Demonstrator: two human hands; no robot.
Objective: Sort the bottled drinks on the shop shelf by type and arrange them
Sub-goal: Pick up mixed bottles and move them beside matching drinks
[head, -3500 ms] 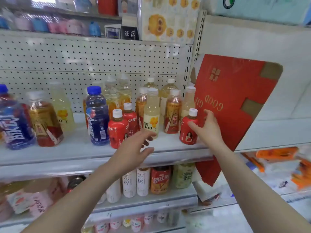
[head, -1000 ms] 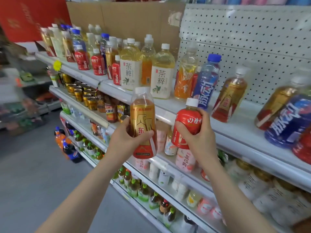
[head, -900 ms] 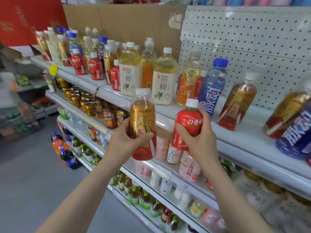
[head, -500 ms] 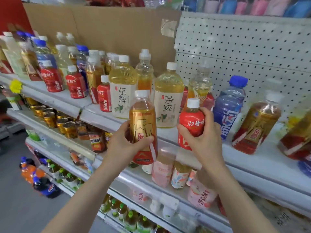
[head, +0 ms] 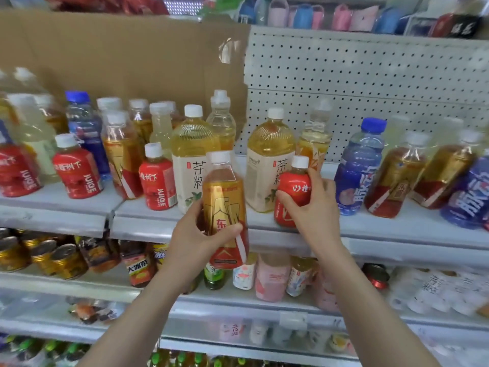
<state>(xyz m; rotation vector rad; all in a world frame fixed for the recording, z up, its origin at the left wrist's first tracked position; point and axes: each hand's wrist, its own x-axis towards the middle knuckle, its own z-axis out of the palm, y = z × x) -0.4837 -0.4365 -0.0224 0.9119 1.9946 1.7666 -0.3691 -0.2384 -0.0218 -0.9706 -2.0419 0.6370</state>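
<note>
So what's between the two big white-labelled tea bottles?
Head view: a tall clear bottle stands behind the gap; the left hand holds a gold bottle before it.

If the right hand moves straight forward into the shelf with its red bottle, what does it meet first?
Probably the large tea bottle, which the small red bottle in the right hand overlaps; depth is unclear, so the slim yellow bottle behind may come first.

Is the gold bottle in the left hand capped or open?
Capped: a white cap sits on the gold bottle, which the left hand grips.
</note>
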